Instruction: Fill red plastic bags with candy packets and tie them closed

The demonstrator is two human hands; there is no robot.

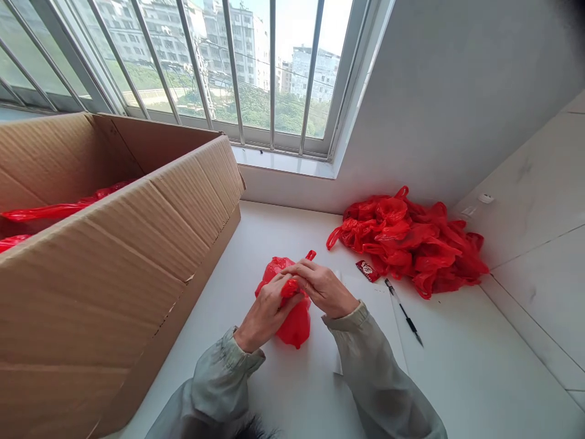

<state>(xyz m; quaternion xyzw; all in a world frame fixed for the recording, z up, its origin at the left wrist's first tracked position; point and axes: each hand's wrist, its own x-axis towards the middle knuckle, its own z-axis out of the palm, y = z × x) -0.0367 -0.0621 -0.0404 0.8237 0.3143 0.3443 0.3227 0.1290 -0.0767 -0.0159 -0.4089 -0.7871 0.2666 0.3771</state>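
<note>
A filled red plastic bag (295, 326) rests on the white table in front of me, its upper part gathered between both hands. My left hand (267, 308) is closed around the bunched plastic near the neck. From the other side my right hand (324, 289) meets it, fingers bent and closed on the top of the same bag, with the fingertips of both hands touching. One loop of the bag sticks up past my right hand's knuckles. What is inside the bag is hidden.
To the left stands a large open cardboard box (137, 262) with red bags inside. Back right, a heap of red plastic bags (411, 238) lies against the wall. A small red packet (368, 271) and a black pen (405, 314) lie before it. A barred window (251, 79) is behind.
</note>
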